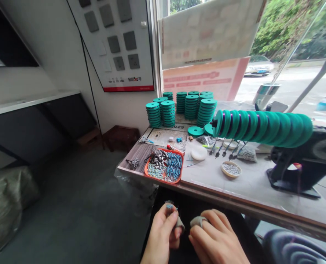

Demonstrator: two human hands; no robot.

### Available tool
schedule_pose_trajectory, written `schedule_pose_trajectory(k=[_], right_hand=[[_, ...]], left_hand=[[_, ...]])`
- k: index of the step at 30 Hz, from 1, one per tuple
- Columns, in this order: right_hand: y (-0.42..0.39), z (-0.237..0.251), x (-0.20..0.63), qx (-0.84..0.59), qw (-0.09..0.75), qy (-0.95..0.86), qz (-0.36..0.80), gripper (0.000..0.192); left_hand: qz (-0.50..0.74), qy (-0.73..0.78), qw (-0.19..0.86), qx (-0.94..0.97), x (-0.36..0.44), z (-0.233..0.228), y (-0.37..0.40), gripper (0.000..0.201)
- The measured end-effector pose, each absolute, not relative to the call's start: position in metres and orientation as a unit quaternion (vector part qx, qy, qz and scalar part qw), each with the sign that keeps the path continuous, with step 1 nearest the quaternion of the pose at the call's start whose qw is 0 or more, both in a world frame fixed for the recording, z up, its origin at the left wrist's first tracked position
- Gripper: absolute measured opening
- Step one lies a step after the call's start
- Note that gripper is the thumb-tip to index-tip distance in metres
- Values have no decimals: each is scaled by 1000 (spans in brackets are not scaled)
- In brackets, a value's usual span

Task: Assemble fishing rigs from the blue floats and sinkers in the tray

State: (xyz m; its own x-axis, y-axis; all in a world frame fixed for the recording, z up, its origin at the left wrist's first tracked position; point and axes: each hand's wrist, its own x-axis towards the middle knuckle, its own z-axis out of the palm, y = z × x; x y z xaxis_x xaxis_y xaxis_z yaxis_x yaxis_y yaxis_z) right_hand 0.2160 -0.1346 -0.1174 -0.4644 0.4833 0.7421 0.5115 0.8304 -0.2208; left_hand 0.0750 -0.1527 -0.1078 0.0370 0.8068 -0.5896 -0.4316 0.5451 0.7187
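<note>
My left hand point(163, 231) is in front of the table edge, thumb and forefinger closed on a small blue piece point(169, 206) with fine dark strands at its top. A grey wrap covers part of one of its fingers. Just to the right, my right hand point(215, 234) has its fingers curled together, with a grey finger wrap point(198, 221) on one. Whatever its fingertips may hold is hidden. Beyond my hands, an orange tray point(146, 173) holds blue tubes point(174, 165), metal cylinders point(157, 159) and pale green pieces point(154, 171).
Stacked green spools point(168, 113) stand at the table's back. At right, a black machine point(286, 168) carries a row of green spools point(262, 126) over hanging strands. A round dish point(231, 169) of small pale parts and a white disc point(198, 153) lie nearer.
</note>
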Motion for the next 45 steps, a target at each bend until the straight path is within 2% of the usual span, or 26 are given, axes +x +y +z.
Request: schedule_pose_trajectory(k=[5,11,18,22,38,41,43,45], right_hand=[[-134,-119,217,-290,407,-866,-2,23],[-135,-120,217,-285,397,-872,12,23],[-135,-121,215,-284,427,-858,13,21],[-135,-122,214,-290,433,-853,24,21],[-135,-116,220,-337,414,-845,16,23],[-134,-115,221,-341,412,-845,-6,18],[-132,-114,220,-337,411,-846,-35,27],[-129,-113,217,-315,408,-855,-60,23]], left_hand=[[435,530,709,162,77,-106,-153,25],[427,560,685,187,78,-103,-153,24],[395,693,456,395,75,-117,-159,36],[422,689,398,435,74,-128,-162,36],[453,671,334,483,76,-125,-169,29],[432,684,365,460,77,-114,-168,28],[403,661,418,475,75,-109,-166,30],[412,634,452,474,75,-106,-164,35]])
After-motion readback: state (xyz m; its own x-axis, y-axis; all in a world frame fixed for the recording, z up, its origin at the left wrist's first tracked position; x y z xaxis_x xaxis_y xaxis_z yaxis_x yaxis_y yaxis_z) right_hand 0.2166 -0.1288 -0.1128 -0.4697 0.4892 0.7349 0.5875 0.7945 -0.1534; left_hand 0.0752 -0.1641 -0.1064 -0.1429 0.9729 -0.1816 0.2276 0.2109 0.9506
